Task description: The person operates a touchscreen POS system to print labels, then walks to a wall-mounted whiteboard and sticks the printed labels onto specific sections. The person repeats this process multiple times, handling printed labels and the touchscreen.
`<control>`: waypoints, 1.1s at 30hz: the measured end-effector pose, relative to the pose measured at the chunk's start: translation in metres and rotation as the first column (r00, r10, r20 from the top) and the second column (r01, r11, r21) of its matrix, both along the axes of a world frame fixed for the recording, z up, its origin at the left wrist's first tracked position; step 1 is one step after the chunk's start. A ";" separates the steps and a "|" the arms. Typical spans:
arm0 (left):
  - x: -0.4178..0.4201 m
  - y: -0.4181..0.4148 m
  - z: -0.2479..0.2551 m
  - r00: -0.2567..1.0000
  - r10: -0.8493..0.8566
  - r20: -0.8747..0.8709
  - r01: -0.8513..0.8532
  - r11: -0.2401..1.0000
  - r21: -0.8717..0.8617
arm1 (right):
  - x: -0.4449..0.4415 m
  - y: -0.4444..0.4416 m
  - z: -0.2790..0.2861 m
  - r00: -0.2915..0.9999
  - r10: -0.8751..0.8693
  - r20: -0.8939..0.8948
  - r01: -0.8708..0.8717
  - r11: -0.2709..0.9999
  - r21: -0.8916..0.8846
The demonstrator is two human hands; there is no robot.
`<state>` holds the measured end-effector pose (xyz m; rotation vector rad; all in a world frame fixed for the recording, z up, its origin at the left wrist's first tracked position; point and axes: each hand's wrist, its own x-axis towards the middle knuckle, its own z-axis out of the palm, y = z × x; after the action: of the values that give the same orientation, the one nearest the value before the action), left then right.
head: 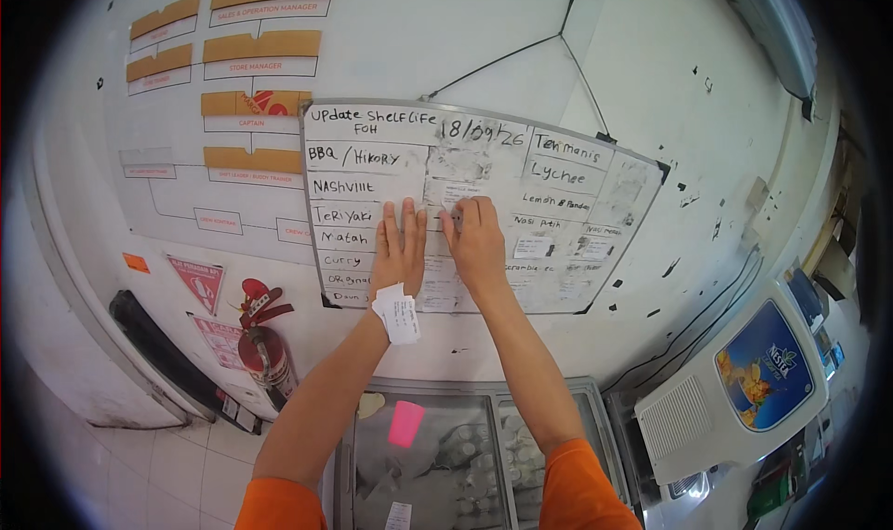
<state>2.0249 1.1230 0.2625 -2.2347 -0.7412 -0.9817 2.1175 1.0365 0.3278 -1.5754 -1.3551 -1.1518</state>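
Note:
A framed whiteboard (474,129) with handwritten rows hangs on a cord in front of me. My left hand (401,244) lies flat against its middle, fingers extended and slightly spread. Several small white paper labels (399,313) cling to my left wrist. Just to the right, my right hand (476,240) touches the board with curled fingers and the thumb apart from them. A printed label (460,192) sits on the board directly above its fingertips. Whatever lies beneath those fingertips is mostly hidden. More labels, such as the white label (534,246), are on the board's right side.
Below the board stands a chest freezer with a glass lid (377,453), bearing a pink cup (406,424) and a paper slip (398,515). A fire extinguisher (265,359) is at left. To the right is a Nestea drink dispenser (739,383).

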 end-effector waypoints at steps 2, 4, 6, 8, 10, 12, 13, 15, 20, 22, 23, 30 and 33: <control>0.005 -0.002 -0.001 1.000 -0.019 0.016 0.019 1.000 0.007 | 0.009 -0.001 -0.002 0.987 -0.111 0.118 0.123 0.987 -0.106; 0.003 0.000 -0.001 0.999 -0.026 0.020 0.025 1.000 0.015 | 0.006 0.004 0.000 0.958 -0.202 0.202 0.237 0.957 -0.168; 0.001 0.000 -0.002 0.999 -0.038 0.018 0.038 0.999 0.015 | 0.002 0.006 0.004 0.919 -0.300 0.255 0.353 0.914 -0.198; 0.002 0.002 -0.005 0.999 -0.045 0.016 0.045 0.999 0.019 | -0.004 0.012 0.005 0.865 -0.394 0.311 0.461 0.869 -0.179; 0.004 0.005 -0.008 0.999 -0.031 0.020 0.031 0.999 0.037 | -0.007 0.019 0.007 0.833 -0.440 0.334 0.514 0.839 -0.178; 0.009 0.005 -0.008 0.999 -0.012 0.030 0.010 0.997 0.072 | -0.005 0.023 0.012 0.828 -0.456 0.327 0.531 0.824 -0.196; 0.009 0.005 -0.008 0.999 -0.022 0.029 0.020 0.998 0.067 | -0.003 0.020 0.016 0.847 -0.442 0.295 0.505 0.843 -0.185; 0.003 0.007 -0.008 0.999 -0.035 0.028 0.033 0.998 0.062 | 0.004 0.008 0.025 0.883 -0.407 0.232 0.447 0.880 -0.157; 0.001 0.004 -0.007 1.000 -0.014 0.020 0.012 0.998 0.062 | -0.002 -0.058 0.005 0.822 -0.140 -0.552 0.264 0.952 0.152; 0.009 -0.002 -0.005 0.999 -0.021 0.032 0.021 0.999 0.025 | -0.042 -0.064 -0.032 0.975 0.057 -0.214 -0.008 0.974 0.226; 0.011 -0.004 -0.006 0.999 -0.025 0.024 0.024 1.000 0.004 | -0.058 -0.062 -0.046 0.990 0.138 0.034 -0.142 0.982 0.128; 0.006 0.012 -0.012 0.999 -0.044 0.016 0.042 0.996 0.081 | -0.094 -0.085 -0.048 0.915 0.371 -0.162 -0.398 0.752 -0.526; 0.014 0.002 -0.011 0.997 -0.039 0.074 0.035 0.998 0.054 | -0.043 -0.092 -0.057 0.912 0.229 -0.341 -0.325 0.911 -0.255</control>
<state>2.0386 1.1251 0.2512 -2.1835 -0.7000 -1.0956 2.0740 0.9444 0.2711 -1.6228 -1.5385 -0.5131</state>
